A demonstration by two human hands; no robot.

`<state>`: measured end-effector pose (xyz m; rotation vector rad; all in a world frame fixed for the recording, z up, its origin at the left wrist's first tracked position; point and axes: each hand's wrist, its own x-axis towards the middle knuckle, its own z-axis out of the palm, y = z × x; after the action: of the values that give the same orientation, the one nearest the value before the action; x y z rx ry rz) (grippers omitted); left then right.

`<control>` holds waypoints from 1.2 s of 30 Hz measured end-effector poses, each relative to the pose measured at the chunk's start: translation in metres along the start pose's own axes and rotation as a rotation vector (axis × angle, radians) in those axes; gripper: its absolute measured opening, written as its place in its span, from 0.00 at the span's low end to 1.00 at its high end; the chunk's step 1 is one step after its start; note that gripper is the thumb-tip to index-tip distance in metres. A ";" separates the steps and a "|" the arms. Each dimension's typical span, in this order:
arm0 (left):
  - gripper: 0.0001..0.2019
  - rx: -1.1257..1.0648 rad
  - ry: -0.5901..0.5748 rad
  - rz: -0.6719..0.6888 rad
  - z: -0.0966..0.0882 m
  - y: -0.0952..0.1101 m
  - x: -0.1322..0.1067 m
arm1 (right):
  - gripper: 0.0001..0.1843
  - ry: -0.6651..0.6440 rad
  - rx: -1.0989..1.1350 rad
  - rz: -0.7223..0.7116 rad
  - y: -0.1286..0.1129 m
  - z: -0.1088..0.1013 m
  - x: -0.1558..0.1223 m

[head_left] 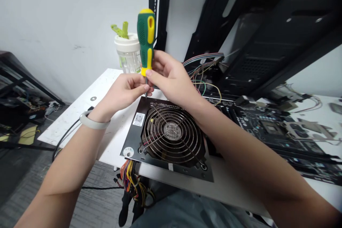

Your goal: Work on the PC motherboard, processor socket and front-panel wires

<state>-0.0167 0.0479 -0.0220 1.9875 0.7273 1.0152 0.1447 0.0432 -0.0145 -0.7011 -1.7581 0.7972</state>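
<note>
A green and yellow screwdriver (146,39) stands upright over the far left corner of a computer power supply (130,135). My right hand (171,74) grips the lower end of its handle, thumb in front. Lower down, my left hand (127,91) pinches the metal shaft between thumb and fingers. The tip meets the corner of the black casing; a screw there cannot be made out. A round wire fan grille (172,131) covers much of the power supply's top. Bundled coloured cables (130,178) hang from its near left side.
A white lidded cup (128,48) stands behind my hands. At the back right rises a black computer case (256,53), with loose wires (203,74) below it. A motherboard (267,124) lies on the right of the white table (112,131). A black cable (66,133) crosses the left edge.
</note>
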 end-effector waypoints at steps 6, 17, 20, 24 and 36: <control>0.06 0.015 0.099 -0.033 0.002 0.000 -0.001 | 0.15 0.063 -0.119 -0.039 -0.001 0.001 -0.001; 0.08 0.084 0.089 -0.045 -0.001 0.002 -0.003 | 0.15 0.000 -0.123 -0.012 -0.004 0.000 -0.002; 0.07 0.079 0.014 -0.017 -0.004 0.003 -0.003 | 0.18 -0.035 -0.063 -0.027 -0.004 0.001 -0.002; 0.08 0.098 -0.020 -0.019 -0.006 0.002 -0.002 | 0.17 -0.043 -0.022 -0.034 -0.003 0.002 -0.002; 0.05 0.055 0.015 -0.031 -0.001 0.005 -0.002 | 0.13 -0.030 0.011 -0.027 -0.005 0.002 0.000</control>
<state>-0.0183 0.0441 -0.0186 2.0112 0.7998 1.0028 0.1421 0.0397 -0.0117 -0.6594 -1.7851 0.8020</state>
